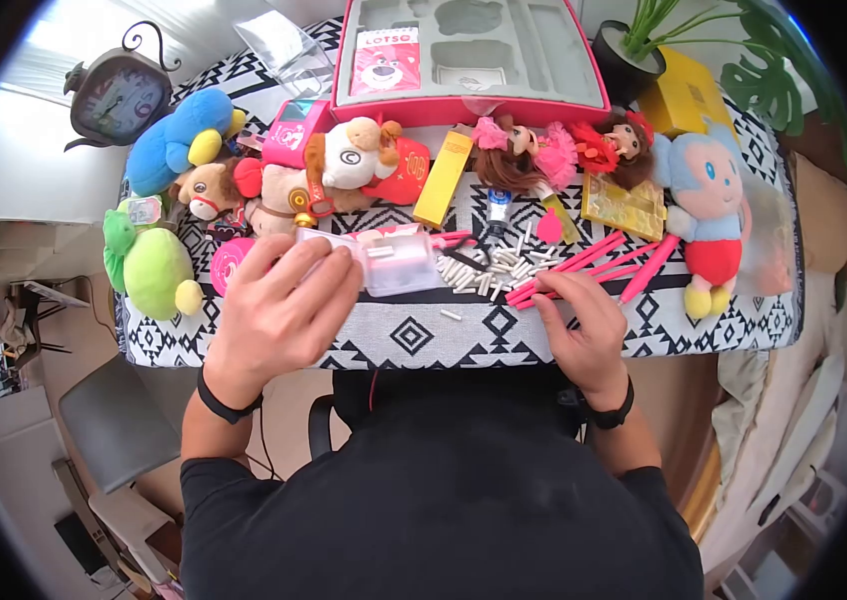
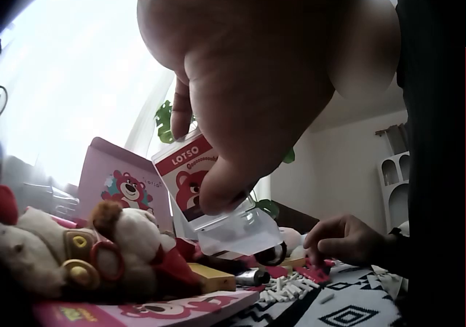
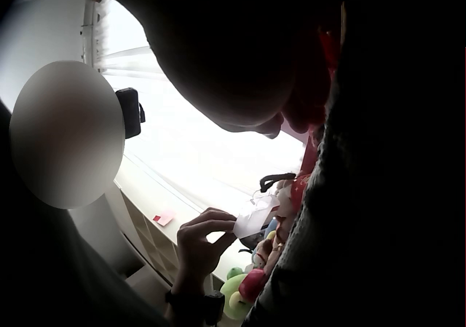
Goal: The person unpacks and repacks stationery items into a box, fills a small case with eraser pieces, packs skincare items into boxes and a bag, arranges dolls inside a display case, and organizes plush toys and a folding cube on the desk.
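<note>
My left hand (image 1: 284, 310) pinches a clear plastic box (image 1: 402, 278) by its raised lid, thumb on one side and fingers on the other. A red and white LOTSO label shows on the lid (image 2: 186, 174) in the left wrist view. A few small white cylinders lie inside the box. To its right spreads a pile of loose white cylinders (image 1: 504, 268). My right hand (image 1: 584, 325) rests at the table's front, its loosely bent fingers at the ends of several pink sticks (image 1: 594, 258). In the right wrist view that hand is mostly dark.
Plush toys, including a blue bird (image 1: 179, 140) and a green one (image 1: 156, 270), line the left. Dolls (image 1: 514, 150) and a yellow box (image 1: 444, 180) stand behind the pile. A big pink case (image 1: 469, 110) fills the back. A blue plush toy (image 1: 709, 220) sits far right.
</note>
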Demonstrator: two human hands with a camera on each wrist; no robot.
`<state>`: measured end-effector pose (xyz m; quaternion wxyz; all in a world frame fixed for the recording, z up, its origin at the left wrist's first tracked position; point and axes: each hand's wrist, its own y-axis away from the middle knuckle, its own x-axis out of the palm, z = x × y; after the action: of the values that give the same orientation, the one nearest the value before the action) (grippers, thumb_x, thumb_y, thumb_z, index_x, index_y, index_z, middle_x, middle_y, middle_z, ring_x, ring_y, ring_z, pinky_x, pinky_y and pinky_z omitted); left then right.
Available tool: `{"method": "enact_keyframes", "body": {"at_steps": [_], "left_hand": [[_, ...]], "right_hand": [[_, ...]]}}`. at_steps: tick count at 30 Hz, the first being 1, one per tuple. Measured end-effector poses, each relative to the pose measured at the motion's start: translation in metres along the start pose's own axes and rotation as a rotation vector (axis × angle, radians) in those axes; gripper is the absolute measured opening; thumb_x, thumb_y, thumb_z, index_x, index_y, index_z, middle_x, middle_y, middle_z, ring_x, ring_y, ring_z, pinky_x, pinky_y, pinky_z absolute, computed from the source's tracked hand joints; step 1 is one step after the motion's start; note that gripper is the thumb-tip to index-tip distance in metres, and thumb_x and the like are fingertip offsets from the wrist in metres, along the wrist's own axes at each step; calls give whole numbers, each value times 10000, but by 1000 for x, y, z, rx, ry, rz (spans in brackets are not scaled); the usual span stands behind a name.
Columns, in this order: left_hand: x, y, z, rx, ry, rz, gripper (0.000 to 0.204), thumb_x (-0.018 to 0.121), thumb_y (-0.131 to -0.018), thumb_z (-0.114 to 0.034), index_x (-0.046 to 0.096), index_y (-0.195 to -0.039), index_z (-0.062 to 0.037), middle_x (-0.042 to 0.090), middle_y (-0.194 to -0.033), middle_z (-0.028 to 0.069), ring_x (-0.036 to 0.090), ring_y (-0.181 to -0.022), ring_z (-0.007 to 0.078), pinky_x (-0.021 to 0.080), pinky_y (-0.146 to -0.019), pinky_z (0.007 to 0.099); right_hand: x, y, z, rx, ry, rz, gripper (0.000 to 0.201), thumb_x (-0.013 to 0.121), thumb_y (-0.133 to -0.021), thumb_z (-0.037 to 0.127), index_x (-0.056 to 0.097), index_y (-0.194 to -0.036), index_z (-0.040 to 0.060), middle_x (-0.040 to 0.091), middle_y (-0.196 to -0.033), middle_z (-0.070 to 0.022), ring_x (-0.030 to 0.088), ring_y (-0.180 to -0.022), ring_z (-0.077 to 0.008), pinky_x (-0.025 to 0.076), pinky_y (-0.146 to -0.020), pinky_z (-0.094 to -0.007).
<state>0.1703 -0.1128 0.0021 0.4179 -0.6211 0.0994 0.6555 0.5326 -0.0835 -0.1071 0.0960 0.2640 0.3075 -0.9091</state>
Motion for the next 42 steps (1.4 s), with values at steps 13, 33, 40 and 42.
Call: {"method": "enact_keyframes", "body": {"at_steps": [13,33,40,42], "left_hand": [[81,-44,-57,-862,1512,319,164,840,-1047,-27,824,-1197,37,827,-1057,77,790,-953,147,663,-830,327],[75,-38,-47,-650,1143,39,176,845,-1000,-18,848,-1175,-2,849,-1051,100,795,-925,208,614,-857,359],[43,-29,-36,-40,345,-307,384,810,-718,-152,882,-1086,-73,807,-1042,70,797,-1005,262,592,-873,420],[33,-24,-41,-22,194,-292,386,788,-735,-189,894,-1090,-79,822,-1081,83,804,-1015,261,586,-911,432]], "right_hand": [[-2,-22,16,450,-460,20,517,961,-937,79,773,-1406,-30,761,-1099,-43,663,-881,-86,563,-780,-261],[8,-23,13,397,-484,-93,743,929,-958,-30,590,-1618,-5,697,-1398,-74,683,-1219,-149,579,-930,-288],[-1,-24,14,-6,-218,-131,398,887,-841,-148,778,-1171,47,772,-1138,-128,759,-1001,-289,622,-860,-367],[-1,-23,9,-169,-132,-94,430,871,-829,-170,778,-1189,46,776,-1135,-119,758,-979,-292,621,-834,-375]]}}
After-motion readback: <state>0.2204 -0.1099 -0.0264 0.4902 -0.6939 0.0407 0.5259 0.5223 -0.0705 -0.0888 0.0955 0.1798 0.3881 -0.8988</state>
